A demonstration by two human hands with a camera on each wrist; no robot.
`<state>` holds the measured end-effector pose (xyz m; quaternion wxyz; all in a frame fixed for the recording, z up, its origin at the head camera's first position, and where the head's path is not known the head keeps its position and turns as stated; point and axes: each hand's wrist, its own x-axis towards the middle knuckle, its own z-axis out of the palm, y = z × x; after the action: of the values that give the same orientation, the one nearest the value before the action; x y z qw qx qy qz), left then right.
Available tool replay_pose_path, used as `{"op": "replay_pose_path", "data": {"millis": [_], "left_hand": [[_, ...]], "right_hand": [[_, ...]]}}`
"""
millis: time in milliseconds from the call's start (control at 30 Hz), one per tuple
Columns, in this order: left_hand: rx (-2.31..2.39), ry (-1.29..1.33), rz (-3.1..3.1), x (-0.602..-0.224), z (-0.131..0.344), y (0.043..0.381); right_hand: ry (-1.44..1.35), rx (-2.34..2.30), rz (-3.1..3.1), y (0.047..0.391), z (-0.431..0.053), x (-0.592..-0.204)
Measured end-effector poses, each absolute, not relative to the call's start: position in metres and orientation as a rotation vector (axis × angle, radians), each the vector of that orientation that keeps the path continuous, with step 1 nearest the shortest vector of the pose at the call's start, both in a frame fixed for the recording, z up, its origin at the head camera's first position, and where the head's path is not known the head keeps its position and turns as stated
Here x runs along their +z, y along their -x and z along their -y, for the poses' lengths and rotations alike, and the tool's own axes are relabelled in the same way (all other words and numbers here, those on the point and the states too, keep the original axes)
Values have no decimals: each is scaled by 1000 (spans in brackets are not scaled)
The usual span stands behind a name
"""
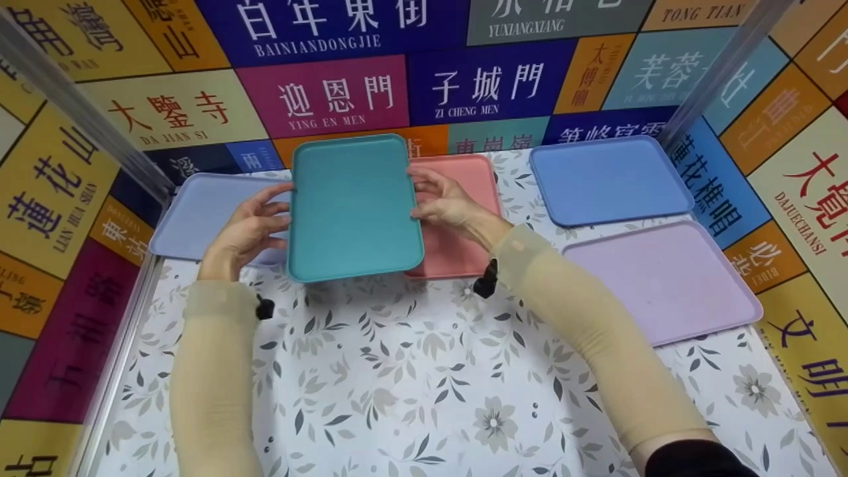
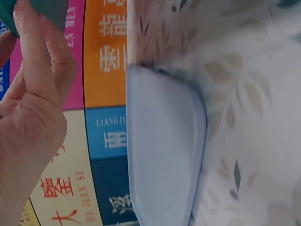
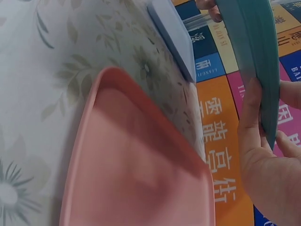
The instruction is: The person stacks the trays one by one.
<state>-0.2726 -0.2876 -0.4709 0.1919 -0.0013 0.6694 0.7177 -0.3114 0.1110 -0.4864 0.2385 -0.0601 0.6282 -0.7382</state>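
A teal rectangular tray [image 1: 358,205] is held up above the table between both hands. My left hand [image 1: 245,228] grips its left edge; in the left wrist view only a corner of the tray shows beside the fingers. On the opposite edge, my right hand [image 1: 450,205] pinches the rim, with fingers on both faces in the right wrist view. A pink tray [image 3: 136,160] lies on the table, partly hidden behind the teal tray and the right hand. Behind the left hand lies a pale blue tray [image 2: 162,146], its right part covered from the head view.
On the right side of the table, a blue tray [image 1: 613,182] lies at the back, and a lilac tray [image 1: 669,281] sits nearer. A floral cloth [image 1: 397,377] covers the table. Printed panels [image 1: 331,93] wall it in at the back and sides, with clear posts [image 1: 722,66] at the corners.
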Motion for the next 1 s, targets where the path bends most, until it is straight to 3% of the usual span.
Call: {"op": "replay_pose_path", "data": {"millis": [1000], "left_hand": [[1965, -28, -1963, -497, 187, 295]], "right_hand": [[113, -2012, -1861, 312, -205, -501]]}}
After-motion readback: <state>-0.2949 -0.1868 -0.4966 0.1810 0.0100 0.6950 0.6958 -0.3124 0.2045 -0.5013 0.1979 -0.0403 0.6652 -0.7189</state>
